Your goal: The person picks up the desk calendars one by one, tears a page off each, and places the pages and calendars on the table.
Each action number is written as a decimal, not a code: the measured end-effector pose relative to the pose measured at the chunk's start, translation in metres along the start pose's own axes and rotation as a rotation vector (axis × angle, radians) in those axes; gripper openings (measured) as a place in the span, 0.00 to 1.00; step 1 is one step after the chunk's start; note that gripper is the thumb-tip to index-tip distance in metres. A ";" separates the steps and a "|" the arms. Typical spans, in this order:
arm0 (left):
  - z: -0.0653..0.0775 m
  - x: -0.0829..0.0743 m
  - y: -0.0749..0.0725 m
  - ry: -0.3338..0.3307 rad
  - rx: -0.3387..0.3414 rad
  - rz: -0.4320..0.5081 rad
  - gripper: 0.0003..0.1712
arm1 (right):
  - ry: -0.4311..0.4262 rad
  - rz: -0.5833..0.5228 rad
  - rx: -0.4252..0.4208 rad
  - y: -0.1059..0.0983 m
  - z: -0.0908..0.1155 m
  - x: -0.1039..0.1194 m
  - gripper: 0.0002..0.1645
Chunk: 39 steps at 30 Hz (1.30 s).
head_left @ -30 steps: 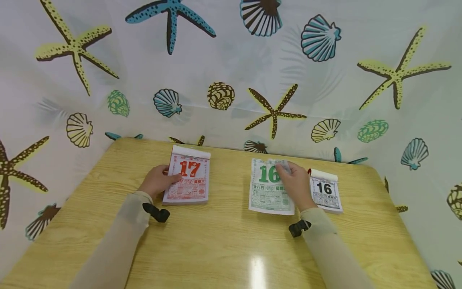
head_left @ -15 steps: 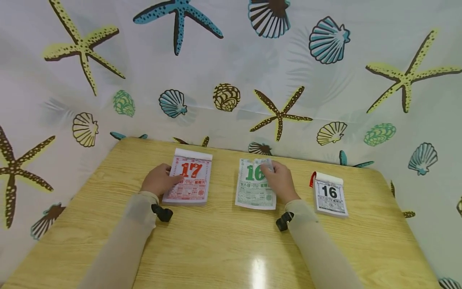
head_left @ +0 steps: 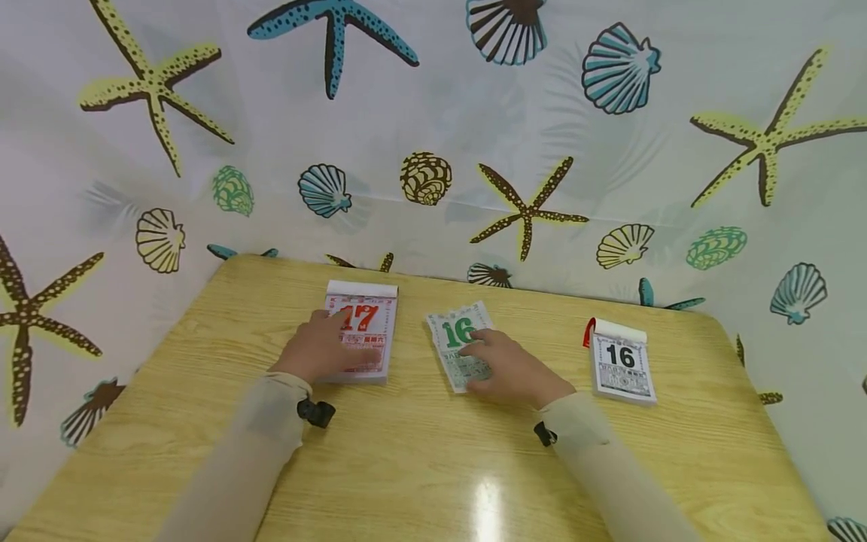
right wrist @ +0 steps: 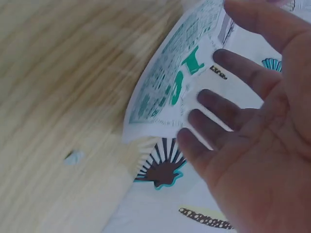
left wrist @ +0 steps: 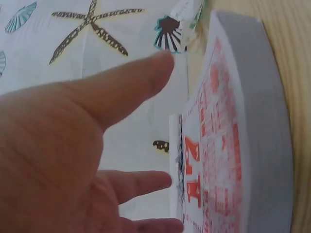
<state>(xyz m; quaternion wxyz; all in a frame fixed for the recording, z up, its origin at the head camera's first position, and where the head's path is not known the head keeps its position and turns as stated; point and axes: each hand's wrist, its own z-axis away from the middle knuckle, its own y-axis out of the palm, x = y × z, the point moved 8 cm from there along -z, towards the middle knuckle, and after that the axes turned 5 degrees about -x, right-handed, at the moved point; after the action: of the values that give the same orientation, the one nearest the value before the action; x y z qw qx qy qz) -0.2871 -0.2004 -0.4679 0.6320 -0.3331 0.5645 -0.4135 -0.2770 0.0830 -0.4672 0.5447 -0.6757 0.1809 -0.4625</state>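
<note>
A thick tear-off calendar (head_left: 381,320) with a red 17 lies on the table at the left. My left hand (head_left: 320,348) hovers over its left part, fingers spread; in the left wrist view the thumb and fingers of that hand (left wrist: 63,131) hold nothing, beside the calendar pad (left wrist: 221,160). Right of the pad lies a loose calendar page (head_left: 450,335) with a green 16, slightly turned. Above the page's right side is my right hand (head_left: 511,367), its fingers loosely extended. The right wrist view has this hand (right wrist: 257,126) apart from the curved page (right wrist: 163,85).
A smaller calendar (head_left: 622,367) with a black 16 and a red-edged, folded-back cover lies farther right. Behind the wooden table (head_left: 406,467) hangs a white cloth (head_left: 379,135) printed with starfish and shells.
My right hand has carried the green page leftward from near the small calendar and let it go on the table. My left hand has released the red 17 calendar and lifted over it.
</note>
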 end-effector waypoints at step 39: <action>-0.010 -0.015 0.017 0.025 0.037 -0.067 0.61 | 0.125 0.114 -0.055 0.027 -0.043 0.021 0.35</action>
<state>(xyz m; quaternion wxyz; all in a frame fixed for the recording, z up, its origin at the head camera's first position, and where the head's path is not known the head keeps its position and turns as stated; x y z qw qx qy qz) -0.2945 -0.1792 -0.4781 0.6168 -0.3348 0.5532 -0.4488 -0.2948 0.0334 -0.4837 0.5390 -0.6490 0.2653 -0.4668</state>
